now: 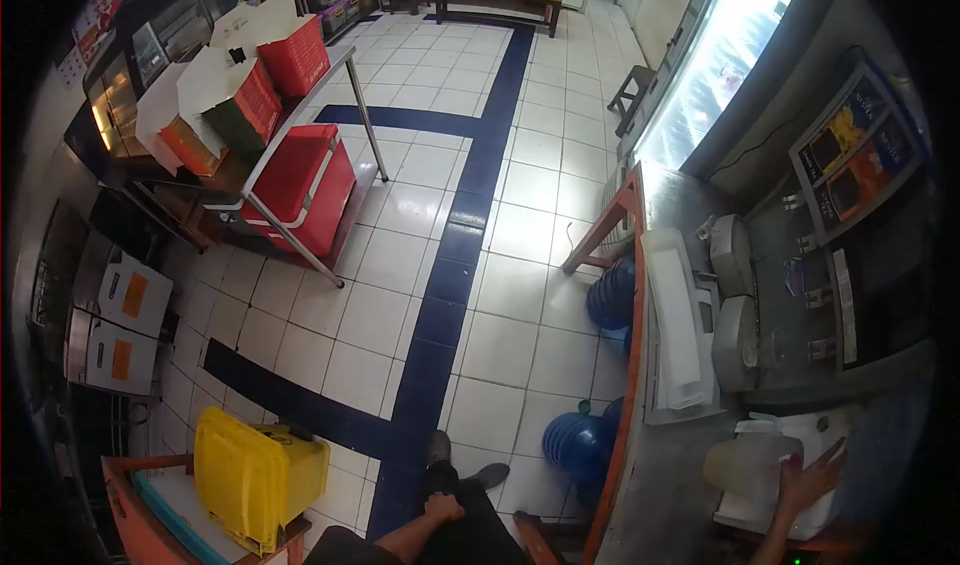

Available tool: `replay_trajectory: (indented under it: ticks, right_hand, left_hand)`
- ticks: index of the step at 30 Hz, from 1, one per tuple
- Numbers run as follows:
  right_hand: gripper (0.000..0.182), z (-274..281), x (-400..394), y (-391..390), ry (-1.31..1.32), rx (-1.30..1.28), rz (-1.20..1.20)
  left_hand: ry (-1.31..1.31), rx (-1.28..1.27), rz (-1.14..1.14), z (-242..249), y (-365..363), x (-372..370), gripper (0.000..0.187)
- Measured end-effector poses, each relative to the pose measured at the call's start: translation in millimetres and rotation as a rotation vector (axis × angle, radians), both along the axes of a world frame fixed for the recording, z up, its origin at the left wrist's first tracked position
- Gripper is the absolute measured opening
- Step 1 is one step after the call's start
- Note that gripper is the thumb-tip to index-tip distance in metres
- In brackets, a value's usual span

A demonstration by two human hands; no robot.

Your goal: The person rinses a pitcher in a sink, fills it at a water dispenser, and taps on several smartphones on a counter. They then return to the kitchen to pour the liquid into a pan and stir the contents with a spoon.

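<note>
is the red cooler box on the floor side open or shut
Shut: the red cooler box has its lid lying across the top, with no opening visible.

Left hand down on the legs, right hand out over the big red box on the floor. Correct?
Wrong on the right hand: the head view shows it beside the pale tub, at the right of the picture. Left hand on the legs is correct.
</note>
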State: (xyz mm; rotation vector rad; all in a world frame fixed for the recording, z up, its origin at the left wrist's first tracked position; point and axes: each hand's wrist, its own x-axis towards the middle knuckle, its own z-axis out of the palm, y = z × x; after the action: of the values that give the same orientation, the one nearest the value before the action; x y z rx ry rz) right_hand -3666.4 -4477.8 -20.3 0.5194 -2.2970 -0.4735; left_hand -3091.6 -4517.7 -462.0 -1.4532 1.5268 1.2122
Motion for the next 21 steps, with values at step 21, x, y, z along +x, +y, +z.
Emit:
replay_trajectory:
  ticks: [21]
  right_hand:
    - [0.102, 4, 4, -1, -0.008, -0.001, 0.038]
  left_hand:
    - [-0.022, 0.098, 0.073, 5, -11, 10, 0.055]
